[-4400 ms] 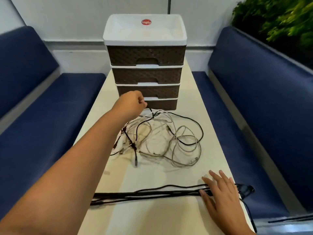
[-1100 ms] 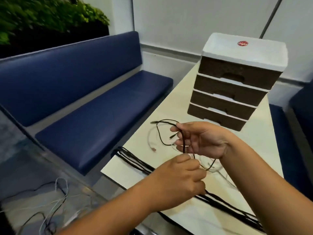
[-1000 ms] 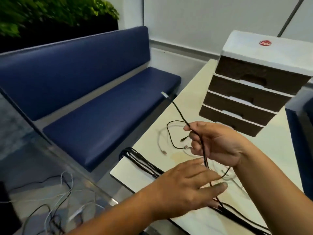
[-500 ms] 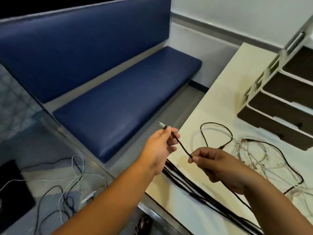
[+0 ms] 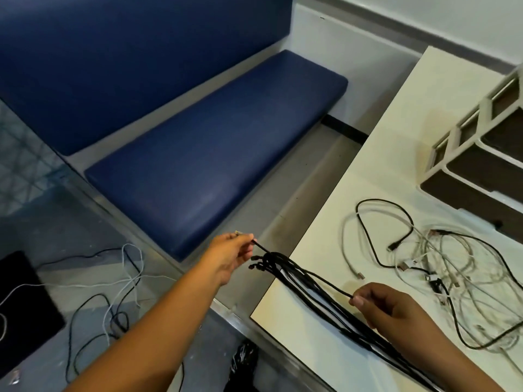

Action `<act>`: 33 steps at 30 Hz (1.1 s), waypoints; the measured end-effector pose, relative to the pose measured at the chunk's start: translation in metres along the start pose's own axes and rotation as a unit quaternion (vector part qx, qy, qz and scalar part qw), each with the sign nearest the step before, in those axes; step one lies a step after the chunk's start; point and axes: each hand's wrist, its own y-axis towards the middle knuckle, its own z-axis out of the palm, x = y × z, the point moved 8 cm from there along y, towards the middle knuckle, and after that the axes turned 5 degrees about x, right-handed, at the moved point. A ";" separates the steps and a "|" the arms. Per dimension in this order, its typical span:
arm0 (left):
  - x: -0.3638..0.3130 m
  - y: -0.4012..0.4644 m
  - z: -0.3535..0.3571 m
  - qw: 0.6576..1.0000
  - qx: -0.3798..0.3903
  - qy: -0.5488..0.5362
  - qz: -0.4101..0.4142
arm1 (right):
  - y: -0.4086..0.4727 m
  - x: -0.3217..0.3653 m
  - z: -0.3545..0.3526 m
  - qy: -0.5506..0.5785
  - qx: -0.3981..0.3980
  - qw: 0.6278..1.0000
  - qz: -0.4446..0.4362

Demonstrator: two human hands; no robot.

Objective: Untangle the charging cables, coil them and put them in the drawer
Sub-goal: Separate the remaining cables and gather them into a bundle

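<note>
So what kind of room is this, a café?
Probably a booth-style seating nook, perhaps in an office or café: a padded blue bench runs along a narrow cream table, with loose cables on the floor.

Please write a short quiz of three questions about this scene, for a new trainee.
1. True or false: both hands hold the same black cable.
2. Where does the bundle of straightened black cables lie?
A. on the bench
B. along the near table edge
C. in a drawer
3. Fill in: the tangled cables lie in front of the ____ unit.

Key:
1. True: the left hand pinches its plug end, the right hand pinches it further along.
2. B.
3. Drawer.
</note>
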 end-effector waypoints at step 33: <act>0.044 -0.105 0.182 0.505 0.208 0.617 0.567 | -0.033 -0.042 -0.020 -0.054 -0.066 0.996 -0.001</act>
